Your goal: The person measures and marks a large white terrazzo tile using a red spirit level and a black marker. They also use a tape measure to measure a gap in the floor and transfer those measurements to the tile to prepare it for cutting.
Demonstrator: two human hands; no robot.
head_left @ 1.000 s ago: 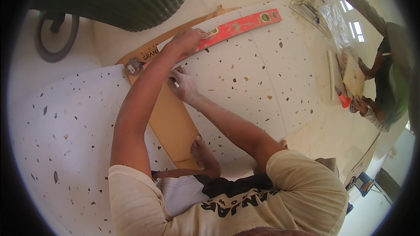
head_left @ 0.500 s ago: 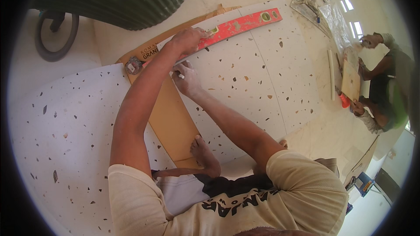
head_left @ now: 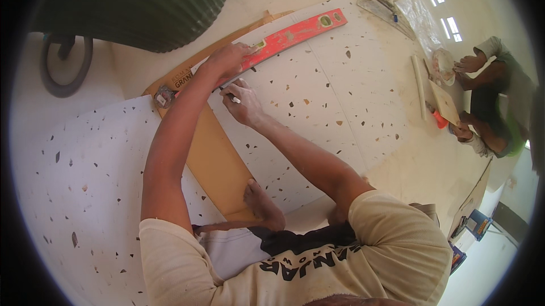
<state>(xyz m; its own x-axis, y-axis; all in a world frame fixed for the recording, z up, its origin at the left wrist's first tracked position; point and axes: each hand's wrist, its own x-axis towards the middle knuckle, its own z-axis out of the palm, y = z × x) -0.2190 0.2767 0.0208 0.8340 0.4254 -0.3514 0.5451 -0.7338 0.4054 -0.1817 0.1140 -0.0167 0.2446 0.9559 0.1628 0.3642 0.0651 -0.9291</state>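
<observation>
A red spirit level (head_left: 301, 32) lies across a white terrazzo-patterned tile (head_left: 295, 99) with dark and brown flecks. My left hand (head_left: 230, 59) grips the level near its left part, its fingers over the upper edge. Just below that edge, my right hand (head_left: 244, 104) holds a dark marker pen (head_left: 234, 99) with a white end. The pen's tip is close to the level's lower edge; whether it touches the tile is hard to see. Brown cardboard (head_left: 218, 158) shows beneath and left of the tile, and a small round tool (head_left: 164, 96), perhaps a tape measure, sits at its corner.
Another speckled tile (head_left: 85, 175) fills the left side. A dark green ribbed container (head_left: 147, 5) stands at upper left, beside a grey hose (head_left: 67, 82). To the right, a co-worker (head_left: 488, 96) crouches with a board (head_left: 443, 102). Tools and a plastic sheet (head_left: 417, 19) lie beyond.
The whole view has shifted, so the level and tile appear further left. My right hand with the pen has moved slightly right along the level. The co-worker's hands and board have moved.
</observation>
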